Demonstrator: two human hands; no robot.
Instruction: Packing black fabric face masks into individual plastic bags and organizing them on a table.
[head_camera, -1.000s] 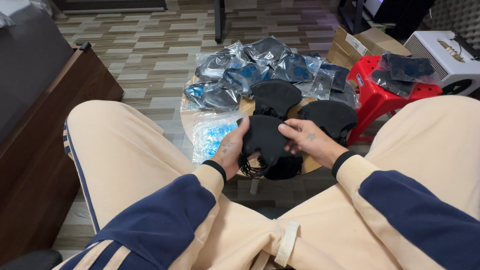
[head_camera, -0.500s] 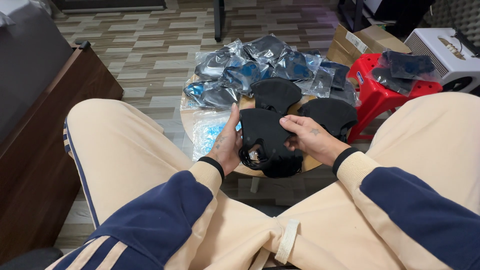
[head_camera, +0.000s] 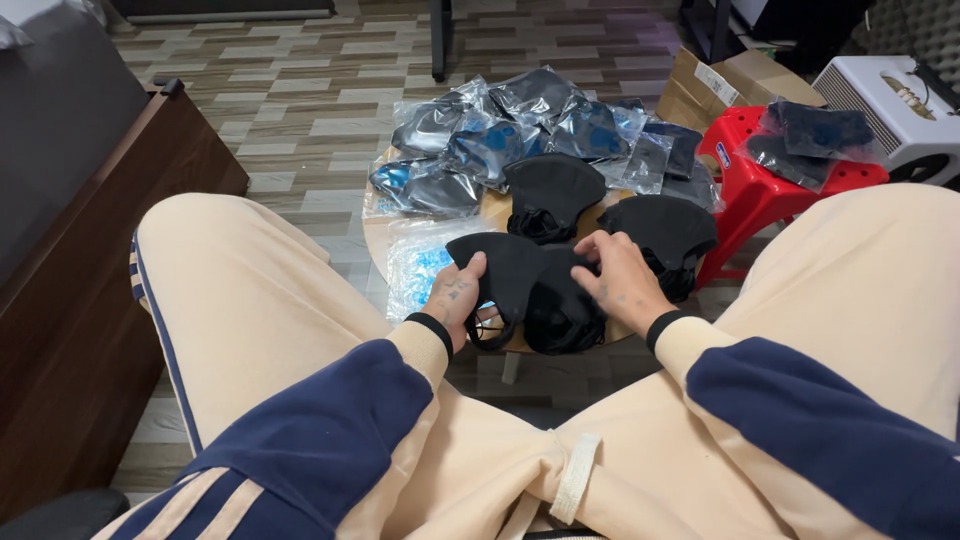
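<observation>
Right now my left hand (head_camera: 455, 300) and right hand (head_camera: 620, 280) both pinch a black cloth mask (head_camera: 525, 285), held just over the small round table (head_camera: 375, 235) between my knees. It looks light, soft and floppy, so I'd grip its edges near the ear loops.

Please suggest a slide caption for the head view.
Both hands, left and right, hold a black face mask above a small round table.
</observation>
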